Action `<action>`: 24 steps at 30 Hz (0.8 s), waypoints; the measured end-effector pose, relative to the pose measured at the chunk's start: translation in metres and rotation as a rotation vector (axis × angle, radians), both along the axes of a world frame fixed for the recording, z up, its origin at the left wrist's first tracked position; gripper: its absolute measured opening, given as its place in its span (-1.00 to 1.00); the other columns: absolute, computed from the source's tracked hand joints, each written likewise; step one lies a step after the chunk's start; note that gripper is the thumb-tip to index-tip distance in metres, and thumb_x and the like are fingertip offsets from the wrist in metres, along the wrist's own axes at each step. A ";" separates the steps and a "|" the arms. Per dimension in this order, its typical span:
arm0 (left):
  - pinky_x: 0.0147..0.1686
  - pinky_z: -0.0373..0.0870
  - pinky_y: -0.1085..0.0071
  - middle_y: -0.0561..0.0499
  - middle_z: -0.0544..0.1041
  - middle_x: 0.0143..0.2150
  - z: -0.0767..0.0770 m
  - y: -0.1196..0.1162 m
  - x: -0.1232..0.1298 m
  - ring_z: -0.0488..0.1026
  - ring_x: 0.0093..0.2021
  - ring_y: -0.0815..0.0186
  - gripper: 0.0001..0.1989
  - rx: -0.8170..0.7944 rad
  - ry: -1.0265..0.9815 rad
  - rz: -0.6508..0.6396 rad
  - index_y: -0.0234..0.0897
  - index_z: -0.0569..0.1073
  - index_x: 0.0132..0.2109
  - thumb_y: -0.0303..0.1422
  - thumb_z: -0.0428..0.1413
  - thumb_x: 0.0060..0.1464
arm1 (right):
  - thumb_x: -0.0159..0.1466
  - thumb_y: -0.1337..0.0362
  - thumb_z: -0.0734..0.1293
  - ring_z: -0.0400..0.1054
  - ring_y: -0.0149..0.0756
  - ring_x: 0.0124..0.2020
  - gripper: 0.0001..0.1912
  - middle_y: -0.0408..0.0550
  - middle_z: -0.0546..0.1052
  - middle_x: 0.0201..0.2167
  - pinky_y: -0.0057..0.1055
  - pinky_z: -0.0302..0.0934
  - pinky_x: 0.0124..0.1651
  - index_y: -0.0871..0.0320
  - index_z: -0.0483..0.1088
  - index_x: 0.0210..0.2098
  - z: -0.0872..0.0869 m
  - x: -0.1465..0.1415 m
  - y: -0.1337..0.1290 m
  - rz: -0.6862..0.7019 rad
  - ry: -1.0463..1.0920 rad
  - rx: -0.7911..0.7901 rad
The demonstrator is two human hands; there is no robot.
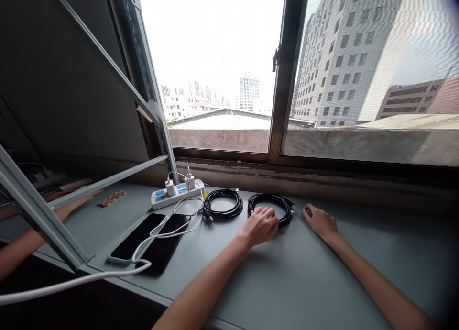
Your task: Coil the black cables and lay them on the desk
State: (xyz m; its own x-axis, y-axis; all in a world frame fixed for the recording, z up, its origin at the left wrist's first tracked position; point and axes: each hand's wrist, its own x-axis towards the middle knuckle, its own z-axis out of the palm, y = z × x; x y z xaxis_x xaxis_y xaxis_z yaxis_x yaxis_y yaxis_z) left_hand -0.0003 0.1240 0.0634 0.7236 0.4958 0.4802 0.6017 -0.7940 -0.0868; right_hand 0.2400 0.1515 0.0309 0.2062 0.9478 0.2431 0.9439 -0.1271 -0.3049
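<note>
Two coils of black cable lie side by side on the grey-blue table [304, 282]. My left hand [262, 225] is over the front of the right coil [285, 203], its fingers curled down at the ring; whether they grip the cable is hidden. The left coil [223, 215] lies untouched, its plug ends at the front left. To the right of the coils, my right hand [321, 222] rests on the table with fingers curled in, near the right coil but apart from it. What it may hold cannot be made out.
A white power strip [178, 196] with two chargers stands at the back. White cables [172, 235] cross two dark phones or tablets [138, 238]. A metal frame [39, 208] rises at the left, with another person's arms [21, 253] beyond. A window is behind.
</note>
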 end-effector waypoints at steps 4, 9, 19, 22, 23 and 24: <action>-0.12 0.28 0.39 -0.03 0.43 -0.25 -0.002 -0.004 0.004 0.36 -0.20 0.32 -0.77 0.023 0.006 -0.007 -0.30 0.44 -0.22 -0.40 -0.12 0.19 | 0.29 0.18 0.09 0.39 -0.19 -0.33 -0.74 -0.05 0.53 -0.35 -0.43 -0.05 -0.47 0.08 0.38 -0.27 0.002 -0.001 -0.001 -0.002 -0.022 -0.018; -0.16 0.28 0.37 -0.02 0.42 -0.22 0.002 -0.004 0.002 0.35 -0.22 0.32 -0.80 0.046 -0.021 0.048 -0.27 0.42 -0.22 -0.40 -0.09 0.17 | 0.28 0.18 0.09 0.38 -0.20 -0.32 -0.74 -0.06 0.53 -0.34 -0.43 -0.03 -0.45 0.07 0.38 -0.26 0.003 -0.001 -0.002 -0.011 -0.025 -0.027; -0.06 0.20 0.26 -0.10 0.39 -0.14 0.010 0.028 -0.036 0.31 -0.08 0.20 -0.79 -0.044 -0.287 0.610 -0.28 0.38 -0.15 -0.38 -0.12 0.18 | 0.27 0.16 0.10 0.38 -0.20 -0.30 -0.73 -0.06 0.53 -0.31 -0.42 -0.01 -0.44 0.07 0.39 -0.26 0.002 0.001 -0.004 -0.018 -0.019 -0.026; -0.05 0.22 0.21 -0.16 0.39 -0.12 0.001 0.037 -0.052 0.32 -0.06 0.14 -0.76 -0.134 -0.320 0.779 -0.34 0.37 -0.13 -0.30 -0.08 0.16 | 0.27 0.16 0.10 0.38 -0.18 -0.30 -0.73 -0.06 0.53 -0.31 -0.41 0.00 -0.43 0.07 0.39 -0.26 0.002 0.001 -0.004 -0.018 -0.016 -0.031; -0.06 0.23 0.20 -0.18 0.40 -0.13 -0.002 0.039 -0.055 0.32 -0.06 0.12 -0.73 -0.166 -0.318 0.816 -0.36 0.37 -0.14 -0.25 -0.07 0.16 | 0.27 0.16 0.10 0.38 -0.18 -0.29 -0.73 -0.06 0.53 -0.30 -0.41 0.00 -0.43 0.07 0.38 -0.26 0.002 0.001 -0.005 -0.018 -0.016 -0.033; -0.08 0.24 0.19 -0.19 0.40 -0.13 -0.005 0.041 -0.058 0.33 -0.06 0.10 -0.70 -0.196 -0.310 0.842 -0.36 0.38 -0.16 -0.22 -0.07 0.16 | 0.27 0.16 0.10 0.38 -0.18 -0.29 -0.73 -0.06 0.53 -0.30 -0.41 0.00 -0.42 0.07 0.38 -0.25 0.002 0.001 -0.005 -0.018 -0.016 -0.036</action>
State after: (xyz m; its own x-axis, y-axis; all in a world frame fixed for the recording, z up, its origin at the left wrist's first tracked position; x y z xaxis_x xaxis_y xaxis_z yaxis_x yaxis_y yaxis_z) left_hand -0.0579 0.1646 0.0581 -0.0605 0.8936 0.4447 0.9619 -0.0668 0.2650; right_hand 0.2406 0.1465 0.0333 0.2192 0.9523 0.2124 0.9462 -0.1544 -0.2844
